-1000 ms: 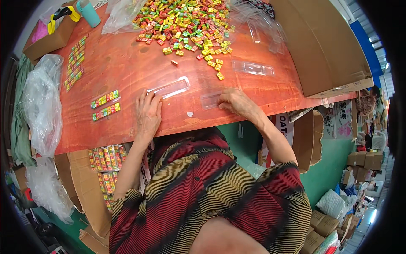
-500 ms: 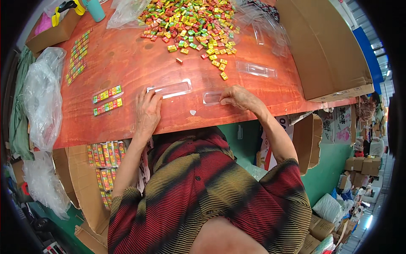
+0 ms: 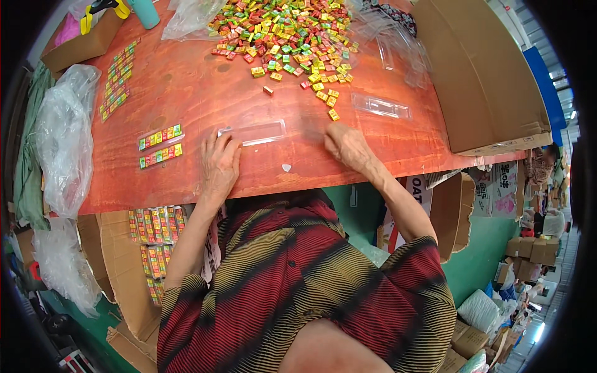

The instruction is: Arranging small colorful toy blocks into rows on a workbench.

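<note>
My left hand (image 3: 221,161) rests on the red table, fingers curved and slightly apart, touching the left end of a long clear plastic tray (image 3: 266,132). Nothing shows inside that tray. To the right, my right hand (image 3: 348,148) is closed, with a second clear plastic tray (image 3: 313,127) pinched at its right end. Motion smears this second tray, and my thumb is partly hidden. Left of my left hand lie two clear trays (image 3: 160,137) filled with rows of small red, yellow and green boxes.
A large heap of small coloured boxes (image 3: 286,31) covers the far middle. Another clear tray (image 3: 381,106) lies at the right, near a tall cardboard carton (image 3: 479,81). Further rows of boxes (image 3: 118,81) stand far left. Filled packs (image 3: 157,225) lie in a carton below the table.
My right hand has moved slightly away from me, and the tray in it has shifted the same way and blurred. My left hand stays at the other tray's end. The view has shifted slightly.
</note>
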Demonstrator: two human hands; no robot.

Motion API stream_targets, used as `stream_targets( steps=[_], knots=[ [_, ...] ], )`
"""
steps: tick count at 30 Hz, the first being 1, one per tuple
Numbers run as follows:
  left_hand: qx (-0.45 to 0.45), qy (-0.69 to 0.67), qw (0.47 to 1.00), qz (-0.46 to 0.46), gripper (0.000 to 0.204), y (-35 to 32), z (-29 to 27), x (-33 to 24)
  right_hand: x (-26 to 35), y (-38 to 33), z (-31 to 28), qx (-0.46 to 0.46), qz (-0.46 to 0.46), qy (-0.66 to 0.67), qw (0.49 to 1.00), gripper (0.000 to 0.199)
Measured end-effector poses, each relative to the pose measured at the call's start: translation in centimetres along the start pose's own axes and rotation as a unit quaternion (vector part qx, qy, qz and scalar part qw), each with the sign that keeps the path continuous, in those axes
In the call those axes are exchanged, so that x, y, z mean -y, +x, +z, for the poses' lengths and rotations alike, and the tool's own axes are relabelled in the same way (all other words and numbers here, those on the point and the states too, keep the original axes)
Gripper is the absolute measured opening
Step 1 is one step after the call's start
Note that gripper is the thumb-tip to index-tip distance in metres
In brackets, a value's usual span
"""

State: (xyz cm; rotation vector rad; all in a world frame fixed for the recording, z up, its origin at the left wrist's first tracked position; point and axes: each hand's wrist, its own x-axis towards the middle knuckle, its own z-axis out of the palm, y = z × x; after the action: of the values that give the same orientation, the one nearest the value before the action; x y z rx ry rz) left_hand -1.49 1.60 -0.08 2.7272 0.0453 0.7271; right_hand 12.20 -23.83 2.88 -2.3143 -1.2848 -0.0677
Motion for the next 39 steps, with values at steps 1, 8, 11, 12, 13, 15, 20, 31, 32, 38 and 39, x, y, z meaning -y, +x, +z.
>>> stream_targets(
  steps=[1,8,11,12,13,15,20,31,32,38,39],
  knots=[
    [0.007,0.01,1.0,-0.005,0.015,-0.1,0.0,0.0,-0.1,0.2,-0.2,-0.024,0.042,0.009,0.999,0.008],
    [0.014,0.027,1.0,0.002,0.017,-0.1,-0.1,-0.1,-0.3,0.1,0.7,-0.049,-0.015,0.0,0.999,0.011],
    [0.023,0.024,0.999,-0.003,0.016,0.1,-0.5,-0.7,0.5,0.5,0.1,-0.081,-0.006,0.005,0.997,0.012],
    [0.002,0.023,1.0,-0.013,0.017,0.2,-0.7,-1.2,0.7,0.7,-0.1,-0.095,0.009,-0.014,0.995,0.012],
    [-0.019,0.023,0.999,-0.023,0.019,0.2,-0.7,-1.6,0.7,0.9,-0.1,-0.109,0.024,-0.033,0.993,0.012],
    [-0.013,0.013,1.0,0.0,0.022,-0.4,-0.6,-2.5,0.3,1.0,0.2,-0.118,0.039,-0.019,0.992,0.011],
    [0.049,-0.093,0.989,0.105,0.032,-1.2,0.4,-5.5,-0.9,-0.1,1.6,-0.106,0.079,-0.058,0.99,0.01],
    [0.018,-0.082,0.979,0.185,0.04,4.6,2.6,-9.8,2.1,0.8,-0.3,-0.04,0.218,0.254,0.941,0.014],
    [0.019,-0.084,0.978,0.188,0.04,5.1,3.1,-9.6,1.7,0.9,-0.3,-0.067,0.233,0.291,0.926,0.016],
    [0.091,-0.084,0.971,0.206,0.036,5.1,4.0,-9.8,-0.1,0.4,-0.6,-0.063,0.342,0.416,0.84,0.019],
    [0.073,-0.118,0.972,0.192,0.036,5.1,3.9,-9.9,-0.5,0.1,-0.4,-0.066,0.344,0.416,0.839,0.019]
  ],
)
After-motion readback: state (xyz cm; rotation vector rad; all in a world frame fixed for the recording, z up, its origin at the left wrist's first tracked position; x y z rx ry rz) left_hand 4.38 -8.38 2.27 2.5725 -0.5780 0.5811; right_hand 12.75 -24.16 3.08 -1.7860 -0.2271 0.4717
